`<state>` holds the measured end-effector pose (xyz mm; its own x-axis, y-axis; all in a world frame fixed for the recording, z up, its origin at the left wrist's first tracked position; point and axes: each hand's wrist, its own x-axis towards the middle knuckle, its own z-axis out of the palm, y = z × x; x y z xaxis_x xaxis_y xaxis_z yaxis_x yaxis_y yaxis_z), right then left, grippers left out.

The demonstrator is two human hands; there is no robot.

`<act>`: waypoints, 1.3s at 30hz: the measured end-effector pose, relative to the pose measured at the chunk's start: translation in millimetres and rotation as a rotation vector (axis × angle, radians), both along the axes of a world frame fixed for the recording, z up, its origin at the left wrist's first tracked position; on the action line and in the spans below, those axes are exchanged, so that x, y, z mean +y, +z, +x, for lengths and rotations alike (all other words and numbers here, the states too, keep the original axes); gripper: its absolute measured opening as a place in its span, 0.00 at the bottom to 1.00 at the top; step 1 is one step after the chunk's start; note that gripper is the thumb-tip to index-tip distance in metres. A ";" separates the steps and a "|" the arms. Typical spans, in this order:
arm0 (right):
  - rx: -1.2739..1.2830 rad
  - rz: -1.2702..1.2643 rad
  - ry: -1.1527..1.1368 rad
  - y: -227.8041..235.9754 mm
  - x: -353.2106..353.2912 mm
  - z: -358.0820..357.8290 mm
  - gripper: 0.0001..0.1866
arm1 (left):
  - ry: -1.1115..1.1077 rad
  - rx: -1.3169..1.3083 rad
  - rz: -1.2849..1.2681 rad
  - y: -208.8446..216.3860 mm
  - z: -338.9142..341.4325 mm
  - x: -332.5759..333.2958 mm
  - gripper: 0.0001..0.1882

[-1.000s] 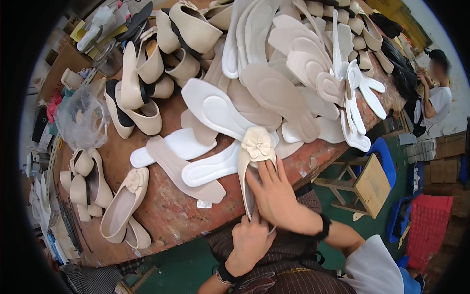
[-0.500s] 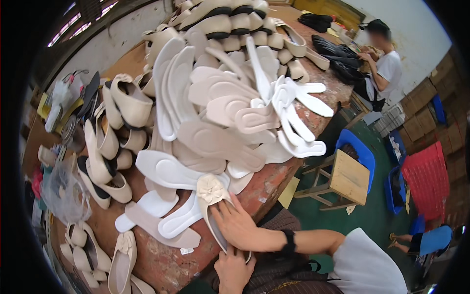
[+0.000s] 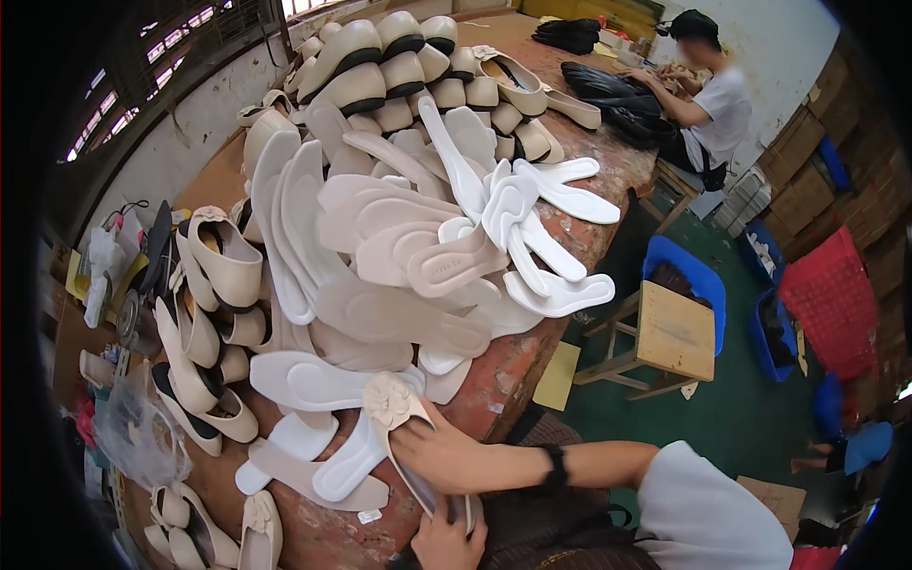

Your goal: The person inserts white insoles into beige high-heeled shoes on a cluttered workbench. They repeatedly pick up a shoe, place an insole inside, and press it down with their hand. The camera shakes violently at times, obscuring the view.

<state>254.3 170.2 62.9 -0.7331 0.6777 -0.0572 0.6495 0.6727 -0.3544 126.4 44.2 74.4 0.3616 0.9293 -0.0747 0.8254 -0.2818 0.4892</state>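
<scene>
Just this side of the pile of insoles [image 3: 404, 315], a cream shoe [image 3: 389, 400] with a fabric flower on its toe is held slantwise over the near edge of the table [image 3: 318, 540], its toe toward the pile and its heel toward the person. Both hands are on it. The left hand [image 3: 450, 543] is closed around the heel end, its fingers curled at the back rim. The right hand [image 3: 443, 458], below a black wristband [image 3: 554, 470], has its fingers reaching down into the shoe's opening; its fingertips and thumb are hidden, so I cannot tell whether it grips or presses.

The pile itself mixes white and beige insoles, fanned and overlapping. Beyond it, cream shoes with black soles [image 3: 344, 52] are heaped several high. To its left stand more cream shoes [image 3: 228, 262], with a clear plastic bag [image 3: 142, 439] farther out. Nearer than the pile, at its lower left, lie a flower-trimmed shoe [image 3: 261, 534] and a small white label [image 3: 370, 516].

Right of the pile, a wooden stool [image 3: 676, 330] stands on the green floor [image 3: 622, 423]. Farther off, beyond the pile to the right, a co-worker [image 3: 724, 106] sits beside black material [image 3: 617, 103].
</scene>
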 end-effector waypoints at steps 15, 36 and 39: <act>-0.122 0.544 -1.042 -38.7 71.8 224.3 0.28 | 1.068 -0.425 -0.024 160.6 -253.1 -38.8 0.10; 0.508 0.562 -0.586 22.5 216.4 261.1 0.28 | 0.846 0.605 0.498 71.0 -341.8 136.2 0.32; 0.540 0.688 -0.639 69.4 208.3 269.5 0.18 | 0.669 0.360 0.499 45.6 -264.9 181.7 0.37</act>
